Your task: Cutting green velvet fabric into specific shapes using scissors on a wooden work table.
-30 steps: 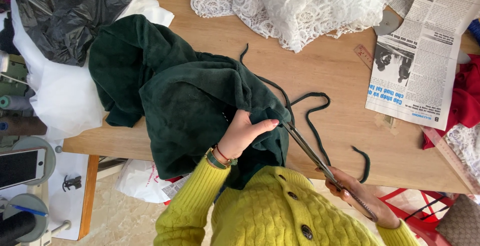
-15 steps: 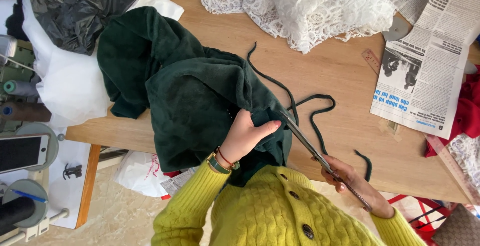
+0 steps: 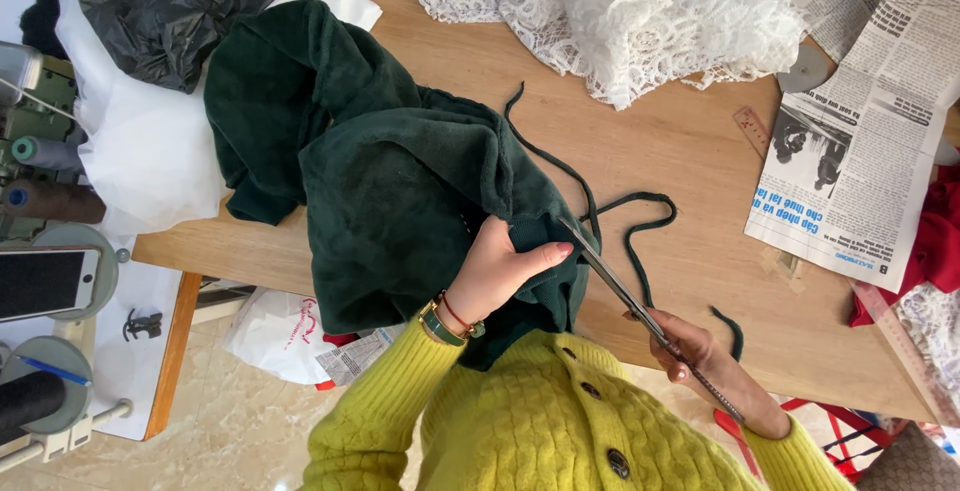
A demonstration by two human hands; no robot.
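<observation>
Diagonally, scissors (image 3: 640,306) clenched in the right hand (image 3: 705,366) point up-left into green fabric (image 3: 400,201) the left hand (image 3: 495,271) pinches.

Scissors (image 3: 640,306) advanced further along green fabric (image 3: 400,191).

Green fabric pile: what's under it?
The green fabric lies on the wooden table, draping over its near edge; white cloth shows at its left. Anything beneath is covered.

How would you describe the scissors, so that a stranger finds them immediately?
Start at the dark green fabric heaped on the wooden table. At its lower right edge, the left hand pinches the cloth; the scissors run diagonally from there down to the right hand. They are the only long, thin metal blades here.
</observation>
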